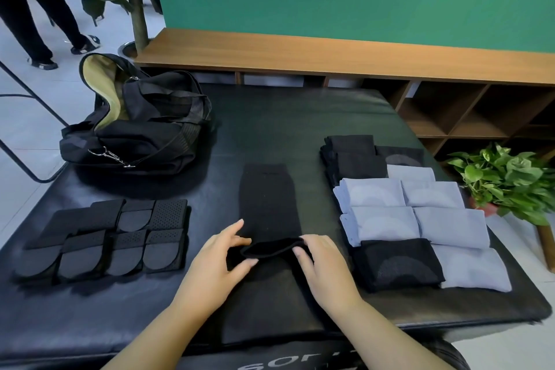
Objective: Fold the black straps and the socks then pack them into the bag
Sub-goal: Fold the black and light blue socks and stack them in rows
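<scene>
Black sock lies lengthwise down the middle of the black mat, its near end rolled up into a fold toward me. I see my left hand pinching the fold's left side, thumb under and fingers curled over; my right hand grips the right side the same way. Folded black straps sit in rows near the mat's left edge. Folded socks, black and pale blue, are stacked in two columns along the right edge. Black duffel bag sits unzipped on the far left corner, olive lining showing. Potted plant stands just off the right edge.
</scene>
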A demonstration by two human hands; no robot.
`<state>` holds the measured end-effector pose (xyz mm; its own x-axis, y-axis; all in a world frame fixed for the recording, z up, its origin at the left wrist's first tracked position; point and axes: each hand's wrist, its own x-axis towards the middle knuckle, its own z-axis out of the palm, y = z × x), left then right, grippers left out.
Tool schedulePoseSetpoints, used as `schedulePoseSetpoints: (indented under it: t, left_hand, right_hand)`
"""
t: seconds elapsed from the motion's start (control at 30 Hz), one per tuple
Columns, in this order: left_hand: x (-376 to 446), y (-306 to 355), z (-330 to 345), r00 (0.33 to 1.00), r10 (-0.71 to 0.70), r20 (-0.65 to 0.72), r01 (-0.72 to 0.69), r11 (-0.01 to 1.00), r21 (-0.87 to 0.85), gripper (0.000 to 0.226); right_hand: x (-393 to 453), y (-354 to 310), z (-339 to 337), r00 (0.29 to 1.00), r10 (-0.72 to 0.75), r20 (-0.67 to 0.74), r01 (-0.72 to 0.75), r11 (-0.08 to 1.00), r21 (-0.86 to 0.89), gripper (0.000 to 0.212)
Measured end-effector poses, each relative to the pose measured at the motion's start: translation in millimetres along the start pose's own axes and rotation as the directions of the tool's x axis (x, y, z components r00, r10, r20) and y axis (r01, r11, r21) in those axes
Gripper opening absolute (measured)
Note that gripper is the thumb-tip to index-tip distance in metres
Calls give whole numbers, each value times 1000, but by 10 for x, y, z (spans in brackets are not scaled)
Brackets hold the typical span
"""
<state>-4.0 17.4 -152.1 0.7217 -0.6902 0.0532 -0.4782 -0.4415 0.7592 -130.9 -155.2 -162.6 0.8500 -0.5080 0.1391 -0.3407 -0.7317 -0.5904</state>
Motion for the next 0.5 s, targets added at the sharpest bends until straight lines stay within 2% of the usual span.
schedulePoseSetpoints:
  t: [0.03, 0.13, 0.27, 0.5]
  left_hand:
    - [24, 0, 5, 999, -31, -32, 30, 999, -22, 68]
    - [94, 17, 21, 989, -114, -91, 107, 991, -74, 58]
    - [183, 46, 40, 979, -137, -150, 127, 989, -74, 49]
    - [261, 51, 69, 971, -120, -205, 137, 988, 71, 35]
  right_hand:
    - [29, -18, -7, 999, 41, 10, -41, 999, -4, 17]
    - [119, -95, -21, 992, 124, 7, -124, 991, -48, 24]
    - [221, -159, 0, 986, 167, -16, -167, 978, -124, 25]
    - [342, -188, 20, 971, 236, -20, -236, 957, -166, 25]
